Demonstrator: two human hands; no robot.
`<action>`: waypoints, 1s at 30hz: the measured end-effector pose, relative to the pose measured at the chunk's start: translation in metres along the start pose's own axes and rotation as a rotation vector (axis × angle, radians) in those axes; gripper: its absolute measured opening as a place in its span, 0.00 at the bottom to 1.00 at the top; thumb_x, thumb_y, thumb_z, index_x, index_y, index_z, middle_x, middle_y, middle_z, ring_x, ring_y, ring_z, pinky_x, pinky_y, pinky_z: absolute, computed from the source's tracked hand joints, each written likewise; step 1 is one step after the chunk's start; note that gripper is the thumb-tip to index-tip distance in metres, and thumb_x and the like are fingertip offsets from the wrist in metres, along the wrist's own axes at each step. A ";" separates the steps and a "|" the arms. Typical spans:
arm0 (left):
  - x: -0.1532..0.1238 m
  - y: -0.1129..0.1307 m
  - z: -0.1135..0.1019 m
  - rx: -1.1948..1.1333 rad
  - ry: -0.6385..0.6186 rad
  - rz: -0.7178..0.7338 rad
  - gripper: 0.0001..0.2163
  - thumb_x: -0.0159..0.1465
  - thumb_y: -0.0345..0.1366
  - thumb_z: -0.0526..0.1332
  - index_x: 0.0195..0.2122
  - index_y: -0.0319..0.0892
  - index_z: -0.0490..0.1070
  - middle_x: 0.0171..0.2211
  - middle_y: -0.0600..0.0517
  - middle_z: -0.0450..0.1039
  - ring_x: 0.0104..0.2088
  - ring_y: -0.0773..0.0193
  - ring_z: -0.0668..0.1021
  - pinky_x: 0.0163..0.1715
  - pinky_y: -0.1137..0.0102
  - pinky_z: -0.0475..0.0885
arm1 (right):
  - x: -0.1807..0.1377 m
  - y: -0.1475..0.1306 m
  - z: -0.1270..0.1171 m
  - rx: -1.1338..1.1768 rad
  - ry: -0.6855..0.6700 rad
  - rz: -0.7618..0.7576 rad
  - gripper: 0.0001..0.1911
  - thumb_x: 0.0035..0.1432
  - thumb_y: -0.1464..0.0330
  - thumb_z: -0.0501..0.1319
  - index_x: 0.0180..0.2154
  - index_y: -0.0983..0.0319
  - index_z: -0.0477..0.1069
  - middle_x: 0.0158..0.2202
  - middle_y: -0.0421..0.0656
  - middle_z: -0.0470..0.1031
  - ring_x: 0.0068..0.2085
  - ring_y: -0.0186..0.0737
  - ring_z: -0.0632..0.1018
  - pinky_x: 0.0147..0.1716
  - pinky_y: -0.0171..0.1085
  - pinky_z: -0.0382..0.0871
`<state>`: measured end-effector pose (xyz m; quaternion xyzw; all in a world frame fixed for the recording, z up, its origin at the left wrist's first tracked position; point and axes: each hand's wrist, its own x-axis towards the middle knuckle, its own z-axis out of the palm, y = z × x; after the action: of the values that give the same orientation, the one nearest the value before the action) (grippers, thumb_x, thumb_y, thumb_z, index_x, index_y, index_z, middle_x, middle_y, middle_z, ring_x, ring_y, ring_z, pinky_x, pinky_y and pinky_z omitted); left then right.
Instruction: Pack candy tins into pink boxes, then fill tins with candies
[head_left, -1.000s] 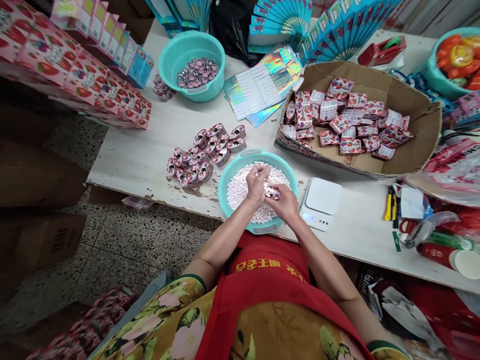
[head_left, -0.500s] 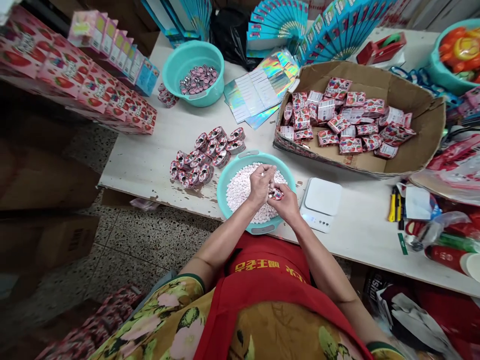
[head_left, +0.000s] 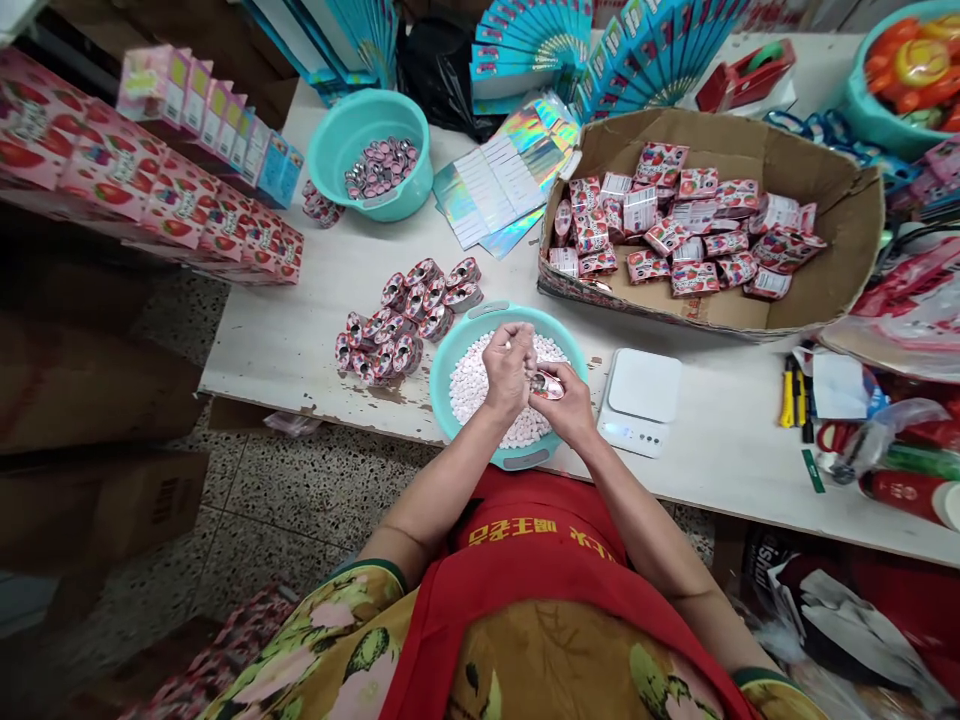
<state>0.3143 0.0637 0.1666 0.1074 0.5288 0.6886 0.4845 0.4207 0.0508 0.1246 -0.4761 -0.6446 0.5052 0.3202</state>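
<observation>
A turquoise basin (head_left: 442, 385) full of small pale pink candies (head_left: 469, 385) stands at the table's front edge. Above the candies, my right hand (head_left: 566, 405) grips a small strawberry-print tin (head_left: 547, 385) with its opening facing up. My left hand (head_left: 510, 370) is curled closed right beside the tin's opening; candies seem to be in it, though the fingers hide most of them. Left of the basin, several similar open tins (head_left: 405, 315) stand grouped on the table. A white digital scale (head_left: 643, 385) sits close to the basin's right side.
A cardboard box (head_left: 802, 310) with several wrapped strawberry packs lies behind the scale. Another turquoise basin (head_left: 401, 205) holds small round lids. Strawberry-print boxes (head_left: 172, 215) line the left side. Holographic sheets (head_left: 487, 195) lie at the back; yellow cutters (head_left: 787, 395) lie at right.
My left hand has shifted slightly off the tin, so more of its opening shows. The tin stays in my right hand. The whole view has moved a little.
</observation>
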 end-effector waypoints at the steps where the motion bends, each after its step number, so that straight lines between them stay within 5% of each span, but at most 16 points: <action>1: 0.000 0.001 0.000 0.005 0.003 0.006 0.22 0.55 0.51 0.75 0.31 0.43 0.66 0.16 0.63 0.57 0.14 0.77 0.60 0.14 0.77 0.52 | 0.000 0.001 0.001 0.007 -0.001 -0.003 0.18 0.48 0.64 0.66 0.43 0.60 0.76 0.42 0.44 0.79 0.45 0.45 0.79 0.50 0.43 0.73; 6: 0.007 0.008 -0.001 0.026 -0.103 -0.050 0.22 0.54 0.51 0.75 0.30 0.43 0.65 0.16 0.63 0.57 0.14 0.77 0.58 0.14 0.77 0.50 | 0.001 0.006 0.000 0.044 0.004 0.023 0.18 0.48 0.62 0.67 0.43 0.59 0.75 0.42 0.44 0.79 0.45 0.46 0.79 0.51 0.44 0.73; 10: 0.013 0.003 -0.003 0.089 -0.032 -0.020 0.20 0.56 0.49 0.74 0.30 0.43 0.66 0.16 0.63 0.57 0.15 0.77 0.58 0.14 0.76 0.50 | 0.001 0.012 -0.004 0.104 0.009 0.064 0.21 0.47 0.59 0.68 0.44 0.59 0.75 0.43 0.43 0.79 0.45 0.44 0.79 0.51 0.43 0.74; 14: 0.009 -0.008 -0.001 0.194 -0.170 -0.121 0.21 0.53 0.51 0.76 0.30 0.42 0.69 0.16 0.62 0.58 0.15 0.77 0.58 0.14 0.76 0.51 | 0.005 0.015 -0.004 0.053 0.018 0.084 0.16 0.46 0.61 0.67 0.38 0.59 0.74 0.39 0.42 0.78 0.42 0.45 0.79 0.48 0.43 0.74; 24: 0.014 -0.004 0.002 -0.040 -0.036 -0.078 0.21 0.57 0.51 0.74 0.30 0.43 0.66 0.19 0.61 0.52 0.17 0.76 0.57 0.15 0.77 0.51 | 0.011 0.017 0.004 0.062 -0.022 0.080 0.19 0.47 0.63 0.66 0.44 0.59 0.75 0.44 0.43 0.79 0.46 0.45 0.79 0.53 0.44 0.72; 28: 0.029 0.003 -0.026 0.074 0.001 0.009 0.19 0.62 0.55 0.68 0.34 0.45 0.68 0.20 0.60 0.52 0.18 0.73 0.56 0.17 0.75 0.51 | 0.005 0.014 -0.011 0.110 -0.024 0.088 0.21 0.47 0.59 0.71 0.44 0.58 0.77 0.43 0.43 0.79 0.46 0.45 0.79 0.52 0.44 0.73; 30: 0.040 0.001 -0.054 0.356 0.037 0.112 0.18 0.64 0.55 0.64 0.34 0.45 0.70 0.22 0.57 0.60 0.21 0.68 0.64 0.21 0.74 0.60 | -0.004 0.016 -0.035 0.145 0.023 0.076 0.22 0.47 0.57 0.73 0.44 0.57 0.78 0.45 0.44 0.79 0.48 0.45 0.79 0.53 0.45 0.73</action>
<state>0.2576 0.0610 0.1303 0.2078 0.6442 0.6120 0.4091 0.4577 0.0595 0.1194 -0.4817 -0.5840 0.5568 0.3418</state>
